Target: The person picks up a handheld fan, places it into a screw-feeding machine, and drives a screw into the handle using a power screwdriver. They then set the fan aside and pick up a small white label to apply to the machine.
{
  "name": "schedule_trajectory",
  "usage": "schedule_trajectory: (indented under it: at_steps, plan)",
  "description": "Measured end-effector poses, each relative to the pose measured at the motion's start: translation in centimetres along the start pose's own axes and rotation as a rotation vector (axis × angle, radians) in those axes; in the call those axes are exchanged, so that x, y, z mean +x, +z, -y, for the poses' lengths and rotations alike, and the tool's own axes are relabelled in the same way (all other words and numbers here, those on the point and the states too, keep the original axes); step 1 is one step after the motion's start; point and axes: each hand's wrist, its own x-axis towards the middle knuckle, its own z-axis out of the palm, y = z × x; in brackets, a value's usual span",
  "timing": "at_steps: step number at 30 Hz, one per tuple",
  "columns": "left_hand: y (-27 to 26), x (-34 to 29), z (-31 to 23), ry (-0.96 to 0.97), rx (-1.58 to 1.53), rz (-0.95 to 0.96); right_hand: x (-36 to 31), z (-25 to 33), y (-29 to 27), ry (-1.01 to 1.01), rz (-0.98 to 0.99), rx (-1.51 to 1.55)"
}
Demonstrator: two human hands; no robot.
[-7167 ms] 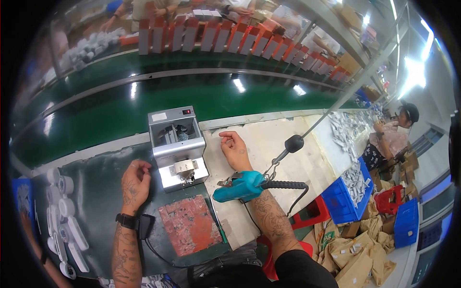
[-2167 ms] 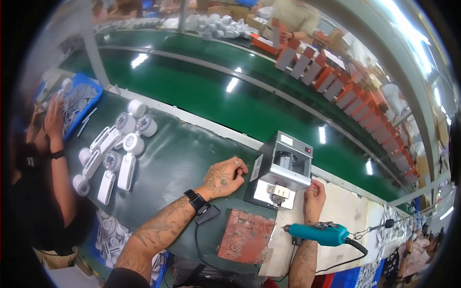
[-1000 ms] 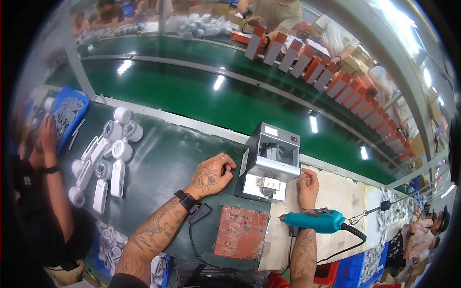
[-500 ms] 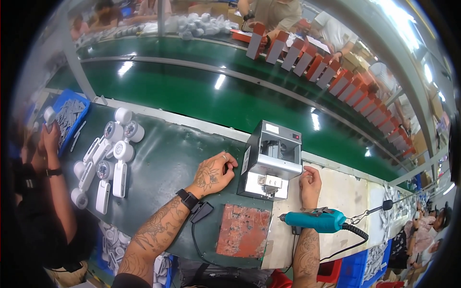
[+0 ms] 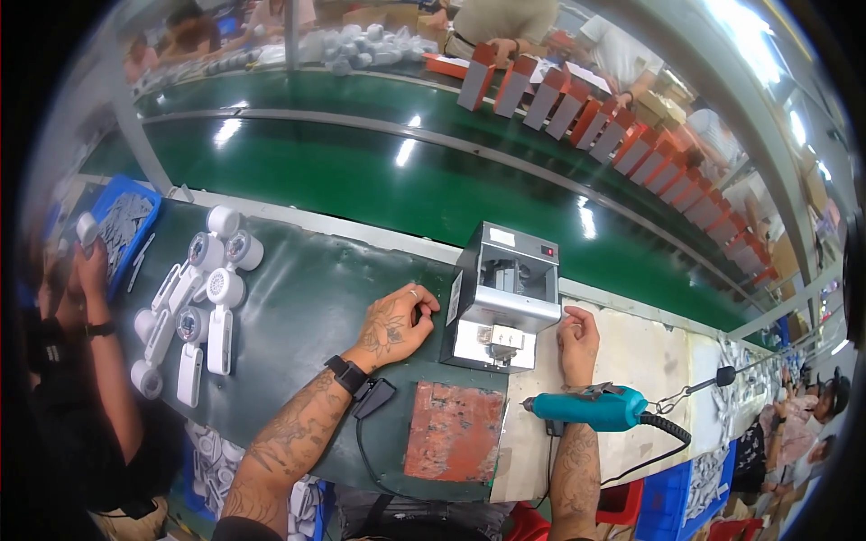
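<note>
My left hand (image 5: 397,325) rests on the green bench with its fingers curled, just left of a black and silver screw feeder (image 5: 508,298). I see nothing held in it. Right of the feeder, my right hand (image 5: 578,344) lies with bent fingers, also without a visible object. A teal electric screwdriver (image 5: 591,408) hangs sideways above my right forearm, its bit pointing left; neither hand grips it. In front of the feeder lies a worn reddish plate (image 5: 455,431). Several white handheld fans (image 5: 219,320) with round heads lie on the bench to the left.
A blue bin (image 5: 135,225) of grey parts stands at the far left, beside a co-worker's hand (image 5: 90,266) holding a white piece. Beyond the bench runs a green conveyor (image 5: 325,171), with a row of orange and grey boxes (image 5: 546,99) across it. Another blue bin (image 5: 672,496) sits lower right.
The whole view has shifted slightly, moving the bench things a little left in the picture. My hands keep nearly the same places beside the screw feeder, and the screwdriver still hangs.
</note>
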Motion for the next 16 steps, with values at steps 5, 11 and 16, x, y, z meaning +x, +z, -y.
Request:
schedule_trajectory:
  at_steps: [5,11,16]
  plan:
    - [-0.2,-0.1,-0.2,-0.046,0.021,0.016,-0.1,0.3,0.2,-0.010,0.004,-0.029]
    - [-0.1,0.0,-0.5,-0.071,0.031,0.022,0.0,-0.2,-0.2,0.005,0.018,-0.008]
    - [-0.4,-0.1,-0.4,-0.082,0.049,0.038,0.2,-0.8,-0.4,0.027,0.019,-0.033]
